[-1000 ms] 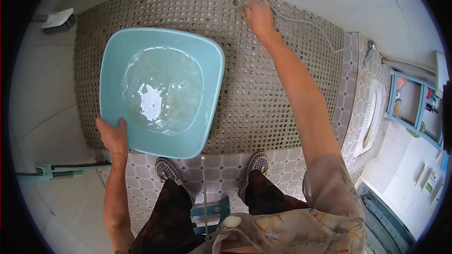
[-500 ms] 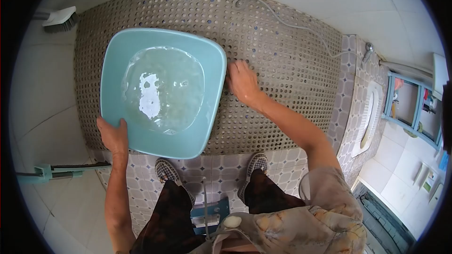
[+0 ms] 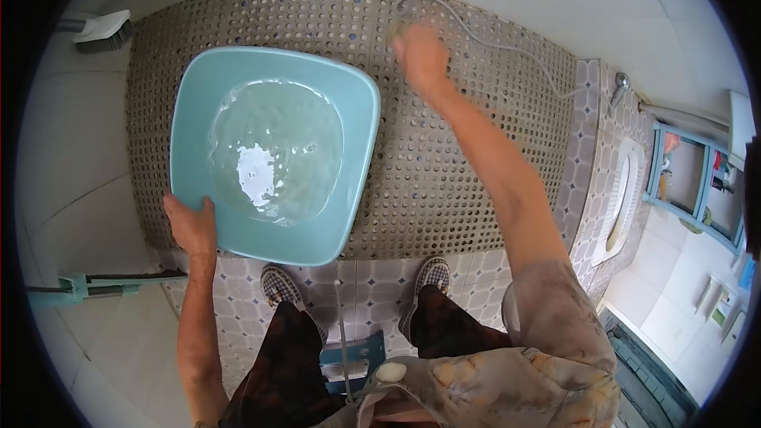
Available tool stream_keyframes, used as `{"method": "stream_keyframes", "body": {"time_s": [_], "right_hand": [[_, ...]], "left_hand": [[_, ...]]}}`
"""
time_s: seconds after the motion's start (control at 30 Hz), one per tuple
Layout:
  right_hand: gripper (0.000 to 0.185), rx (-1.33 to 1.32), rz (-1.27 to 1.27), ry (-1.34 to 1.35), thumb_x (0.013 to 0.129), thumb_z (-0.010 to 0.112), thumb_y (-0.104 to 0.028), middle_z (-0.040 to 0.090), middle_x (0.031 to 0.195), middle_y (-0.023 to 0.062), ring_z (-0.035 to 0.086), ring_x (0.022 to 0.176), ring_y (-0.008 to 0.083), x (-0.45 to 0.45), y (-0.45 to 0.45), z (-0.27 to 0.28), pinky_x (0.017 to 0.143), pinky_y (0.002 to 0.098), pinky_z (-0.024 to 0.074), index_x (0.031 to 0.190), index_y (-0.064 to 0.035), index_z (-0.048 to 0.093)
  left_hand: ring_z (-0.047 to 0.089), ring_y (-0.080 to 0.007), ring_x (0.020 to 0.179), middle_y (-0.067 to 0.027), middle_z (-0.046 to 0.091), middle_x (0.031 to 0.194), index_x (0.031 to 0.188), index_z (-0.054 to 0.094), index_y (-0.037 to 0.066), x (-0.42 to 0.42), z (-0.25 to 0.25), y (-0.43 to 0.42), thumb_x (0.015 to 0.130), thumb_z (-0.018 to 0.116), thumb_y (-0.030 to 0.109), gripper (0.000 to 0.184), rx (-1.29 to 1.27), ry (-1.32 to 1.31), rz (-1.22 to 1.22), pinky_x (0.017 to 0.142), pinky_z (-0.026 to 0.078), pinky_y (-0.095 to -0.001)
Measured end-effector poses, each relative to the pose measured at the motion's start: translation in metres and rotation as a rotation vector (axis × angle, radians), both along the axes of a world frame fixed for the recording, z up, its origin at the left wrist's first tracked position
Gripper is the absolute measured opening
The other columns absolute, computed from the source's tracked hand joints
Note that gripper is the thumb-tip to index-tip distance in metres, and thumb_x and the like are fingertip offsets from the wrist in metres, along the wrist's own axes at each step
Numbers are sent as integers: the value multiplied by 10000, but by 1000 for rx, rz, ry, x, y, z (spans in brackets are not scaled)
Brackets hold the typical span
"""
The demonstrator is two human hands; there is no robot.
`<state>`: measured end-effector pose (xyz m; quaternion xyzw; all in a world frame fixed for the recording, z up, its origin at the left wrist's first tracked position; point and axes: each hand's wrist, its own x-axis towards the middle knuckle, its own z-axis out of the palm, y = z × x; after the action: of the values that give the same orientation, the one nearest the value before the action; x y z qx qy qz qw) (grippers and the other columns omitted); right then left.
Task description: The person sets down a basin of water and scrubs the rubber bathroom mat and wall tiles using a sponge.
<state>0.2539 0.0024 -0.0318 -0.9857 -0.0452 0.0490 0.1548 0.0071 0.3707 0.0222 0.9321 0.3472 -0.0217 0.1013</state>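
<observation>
A pale blue-green basin (image 3: 361,166) with rounded corners stands on a brown mat (image 3: 444,206) full of round holes. Clear, rippling water (image 3: 305,166) lies in it. My left hand (image 3: 190,226) holds the basin's near left corner, thumb inside the rim and fingers outside. Beyond the basin's right side, my right hand (image 3: 422,54) is closed low over the mat, near the far edge. Something small and yellowish shows by its fingertips, too blurred to make out.
A grey hose (image 3: 507,46) runs along the far wall to a metal fitting (image 3: 621,83). A white-backed brush (image 3: 105,30) is at the upper left. Right stand a squat toilet (image 3: 622,198) and blue shelf (image 3: 701,178). Two checked shoes (image 3: 434,276) stand on tiles nearby.
My right hand moved from the far edge toward me beside the basin, then away again toward the hose. My left hand kept its place on the rim. The water's surface ripples differently.
</observation>
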Motion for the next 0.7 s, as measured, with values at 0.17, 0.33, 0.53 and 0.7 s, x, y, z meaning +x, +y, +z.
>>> {"method": "stream_keyframes", "body": {"time_s": [0.17,0.33,0.53,0.7], "right_hand": [[246,88,377,-57,781,652,-189,536,869,139,559,861,341,-139,-17,-27,683,450,508,929,-25,543],[231,-169,405,-90,808,626,-208,555,917,144,565,901,339,-101,-46,-47,707,443,514,917,-19,551],[204,-146,-371,-269,845,597,-186,604,973,186,600,945,343,35,-97,-34,743,449,512,955,-15,584],[272,-14,-189,-15,808,635,-195,575,1019,199,584,959,371,-28,-63,-18,747,466,507,987,-3,566]], "left_hand": [[557,-423,1032,-227,515,1146,1198,401,-36,-3,-4,2,749,714,202,597,22,-17,-12,858,467,-464],[564,-419,1032,-236,526,1134,1202,400,-33,-1,1,-2,748,721,219,610,-11,12,21,864,463,-462],[555,-419,1067,-238,512,1187,1284,361,-42,-5,-8,5,754,718,247,702,61,53,22,891,463,-456],[547,-416,1084,-236,503,1213,1287,362,-42,-9,-13,8,756,716,247,701,81,18,-8,901,459,-456]]}}
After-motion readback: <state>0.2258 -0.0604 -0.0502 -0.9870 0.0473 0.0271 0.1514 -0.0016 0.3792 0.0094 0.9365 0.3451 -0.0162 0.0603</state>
